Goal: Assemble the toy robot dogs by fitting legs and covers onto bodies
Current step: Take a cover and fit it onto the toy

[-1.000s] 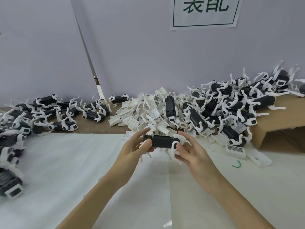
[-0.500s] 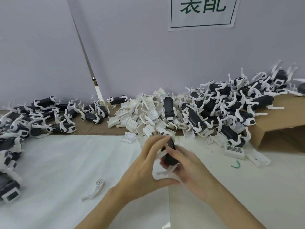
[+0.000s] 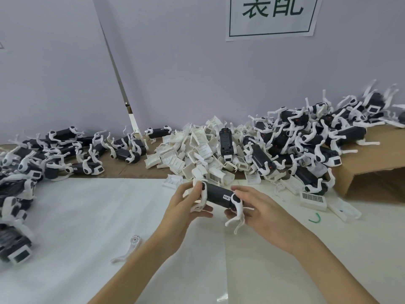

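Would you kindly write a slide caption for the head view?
Both hands, left hand and right hand, hold a black toy dog body with white legs above the white table.

A white sign [image 3: 272,17] with green characters and a green border is hanging on the pale lilac wall [image 3: 186,73]. A brown cardboard box [image 3: 372,172] is lying at right. A small green hook-shaped scrap [image 3: 315,218] is resting on the white sheet [image 3: 76,216].

Pale lilac wall panels [image 3: 197,73], joined at a slanting seam. White paper sign [image 3: 271,16] with green characters, high on the wall. White table covering [image 3: 76,216]; brown cardboard [image 3: 377,172] at right.
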The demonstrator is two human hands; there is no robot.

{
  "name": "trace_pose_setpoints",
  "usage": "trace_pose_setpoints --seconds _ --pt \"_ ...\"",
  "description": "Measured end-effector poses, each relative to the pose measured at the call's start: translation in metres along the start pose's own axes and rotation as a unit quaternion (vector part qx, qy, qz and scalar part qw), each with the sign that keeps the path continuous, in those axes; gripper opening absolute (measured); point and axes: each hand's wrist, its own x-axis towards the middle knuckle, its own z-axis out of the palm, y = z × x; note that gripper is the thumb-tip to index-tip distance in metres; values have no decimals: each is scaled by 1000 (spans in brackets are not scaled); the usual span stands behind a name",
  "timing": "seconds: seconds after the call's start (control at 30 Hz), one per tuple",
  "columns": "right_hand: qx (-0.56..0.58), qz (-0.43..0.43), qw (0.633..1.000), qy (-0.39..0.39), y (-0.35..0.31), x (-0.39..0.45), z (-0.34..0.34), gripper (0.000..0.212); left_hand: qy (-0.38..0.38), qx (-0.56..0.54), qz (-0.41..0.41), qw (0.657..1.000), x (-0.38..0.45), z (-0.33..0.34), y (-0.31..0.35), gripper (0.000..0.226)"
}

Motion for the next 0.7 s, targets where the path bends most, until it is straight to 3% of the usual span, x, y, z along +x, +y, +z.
trace_pose_setpoints --seconds 0.1,0.27,0.33,0.4,0.5,0.57,0.63,0.7 --pt "-100 11 994 48 5 -2 2 46 30 43 -7 999 0 -2 -6 62" --pt "-124 -13 989 77 12 2 5 35 65 52 -18 996 0 3 -4 67" --pt "-114 -38 992 35 12 1 2 45 56 74 37 995 -1 0 -1 67" --pt "-180 -84 980 -20 7 -2 -6 56 5 146 135 980 -4 -6 4 61" --pt "-311 -191 931 -6 -2 -4 -17 77 -104 292 237 921 -3 -19 11 69" --pt "-422 -262 867 39 -2 -3 -19 92 -149 386 261 872 3 -27 11 82" --pt "-525 -309 791 60 1 -2 -18 98 -150 462 252 837 6 -29 8 94" --pt "-553 -318 768 64 1 -1 -17 96 -136 480 254 829 7 -30 5 99"
